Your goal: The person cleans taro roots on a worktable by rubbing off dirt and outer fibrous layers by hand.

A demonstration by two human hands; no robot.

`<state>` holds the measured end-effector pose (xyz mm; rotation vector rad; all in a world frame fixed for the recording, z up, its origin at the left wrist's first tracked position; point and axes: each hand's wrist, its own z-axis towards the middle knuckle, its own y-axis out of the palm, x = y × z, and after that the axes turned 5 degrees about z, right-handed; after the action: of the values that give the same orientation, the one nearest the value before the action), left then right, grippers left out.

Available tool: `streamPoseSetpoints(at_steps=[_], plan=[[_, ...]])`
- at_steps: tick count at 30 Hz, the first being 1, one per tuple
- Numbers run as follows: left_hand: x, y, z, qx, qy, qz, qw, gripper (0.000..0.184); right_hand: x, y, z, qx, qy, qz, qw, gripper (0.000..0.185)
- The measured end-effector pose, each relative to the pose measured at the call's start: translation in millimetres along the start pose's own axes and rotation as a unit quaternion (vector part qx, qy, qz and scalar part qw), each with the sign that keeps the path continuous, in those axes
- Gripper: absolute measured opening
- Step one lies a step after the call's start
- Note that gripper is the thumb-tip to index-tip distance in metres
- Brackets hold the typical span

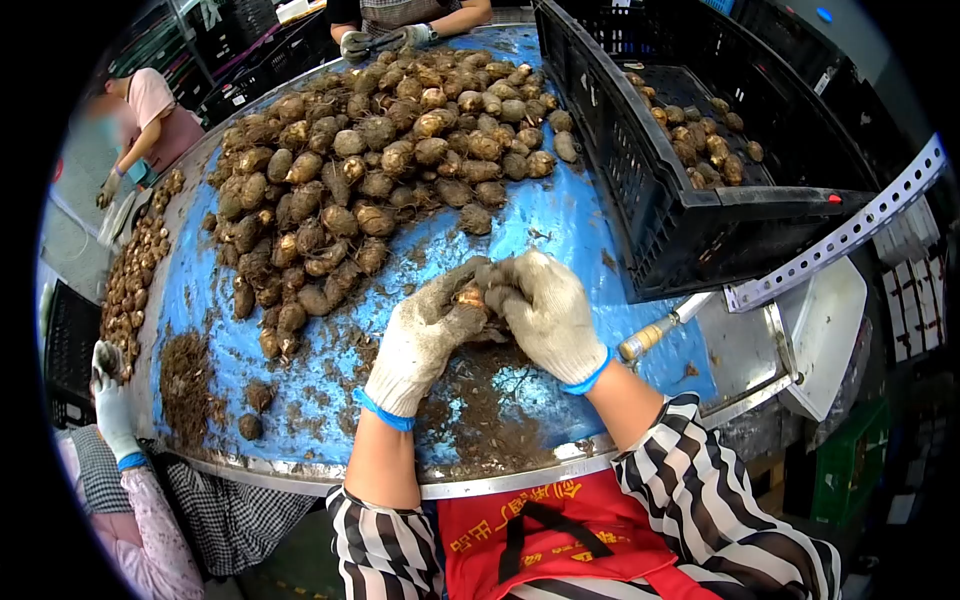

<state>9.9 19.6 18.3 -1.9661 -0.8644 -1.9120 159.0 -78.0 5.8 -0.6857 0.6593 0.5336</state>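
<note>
Both my hands wear dirty white knit gloves with blue cuffs and meet above the table's near middle. My left hand [423, 335] has its fingers closed round a brown taro-like tuber [468, 294]. My right hand [545, 312] touches the same tuber from the other side, its fingers curled against it. The gloves cover most of the tuber. Dark soil and root scraps [495, 410] lie beneath my hands on the blue sheet [520, 240]. Beyond them rises a large heap of hairy brown tubers [360, 170].
A black crate [650, 170] holding some tubers stands at the right. A wooden-handled knife [650, 338] lies right of my hands. Co-workers' gloved hands are at the far edge [385, 40] and left edge [112, 400]. Another person [150, 120] stands at the upper left.
</note>
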Motion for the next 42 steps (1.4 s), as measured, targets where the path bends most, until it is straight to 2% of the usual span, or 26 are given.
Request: streamPoseSetpoints(at_steps=[1,2,3,5,8,11,12,13,15,16,20,23,24,27,30,31,32,35,37,39,42], plan=[[8.8,4.8,-1.9,-0.006,-0.011,0.01,1.0,0.055,1.8,-1.8,3.5,0.005,0.005,-0.019,1.0,0.009],[23.3,11.6,-6.3,-0.025,-0.02,0.044,0.999,0.058,5.5,-7.2,7.7,-0.026,0.091,-0.016,0.995,0.014],[20.1,10.5,-5.4,-0.031,-0.019,0.031,0.999,0.059,5.5,-13.1,11.7,-0.009,0.132,-0.025,0.991,0.017],[7.1,3.0,-3.9,-0.041,-0.016,0.005,0.999,0.062,12.1,-18.3,10.5,0.034,0.189,0.064,0.979,0.02],[3.8,-2.9,-1.8,-0.034,-0.004,-0.005,0.999,0.068,0.4,-23.1,12.2,-0.022,0.177,0.158,0.971,0.022],[4.2,-2.1,-2.5,-0.018,0.001,-0.047,0.999,0.069,-6.2,-23.2,9.7,-0.086,0.086,0.105,0.987,0.027],[3.1,1.8,-2.6,0.004,0.012,-0.057,0.998,0.068,-13.9,-23.3,10.6,-0.063,0.075,0.127,0.987,0.023],[2.5,3.9,-2.6,0.024,0.022,-0.068,0.997,0.068,-10.6,-22.0,9.5,-0.066,0.015,0.093,0.993,0.021],[1.7,-1.1,-1.5,0.007,0.004,0.022,1.0,0.068,-1.6,-18.0,6.6,-0.07,-0.103,0.025,0.992,0.017],[1.1,-2.6,-0.9,-0.002,-0.007,0.067,0.998,0.068,-0.6,-16.5,5.8,-0.06,-0.066,0.019,0.996,0.016],[3.1,2.5,1.3,-0.034,-0.017,-0.043,0.998,0.072,5.8,-14.4,8.4,-0.031,0.09,-0.017,0.995,0.018],[-6.1,0.7,-0.1,-0.039,0.017,-0.169,0.985,0.084,6.6,-24.5,12.4,0.015,0.157,0.058,0.986,0.024],[-7.3,-2.9,1.4,-0.043,0.013,-0.169,0.985,0.09,4.2,-22.7,13.9,0.02,0.163,0.127,0.978,0.029],[-9.1,-2.8,2.3,-0.018,0.027,-0.194,0.98,0.085,-13.3,-24.7,12.8,-0.024,0.039,0.075,0.996,0.031],[-11.0,-3.2,5.0,-0.001,0.042,-0.195,0.98,0.083,-0.9,-14.4,5.2,-0.049,-0.089,-0.015,0.995,0.022],[-11.8,-4.5,5.6,-0.024,0.034,-0.196,0.98,0.082,2.7,-11.4,1.6,-0.059,-0.125,-0.051,0.989,0.019],[-12.8,-7.0,5.7,-0.046,0.025,-0.197,0.979,0.08,4.3,-7.9,-3.0,-0.03,-0.119,-0.071,0.99,0.013],[-18.2,-13.0,5.7,-0.079,0.01,-0.191,0.978,0.08,7.1,-5.7,4.7,-0.013,0.05,0.027,0.998,0.014],[-13.4,-9.1,3.9,-0.105,0.006,-0.206,0.973,0.081,9.3,-17.0,10.4,-0.021,0.143,-0.002,0.99,0.017],[-9.9,-2.5,2.3,-0.071,0.01,-0.198,0.978,0.085,8.8,-19.6,12.5,0.009,0.14,0.034,0.99,0.017],[-5.1,1.3,-1.3,-0.025,0.037,-0.192,0.98,0.088,-18.8,-18.8,11.6,-0.024,0.105,0.165,0.98,0.019]])
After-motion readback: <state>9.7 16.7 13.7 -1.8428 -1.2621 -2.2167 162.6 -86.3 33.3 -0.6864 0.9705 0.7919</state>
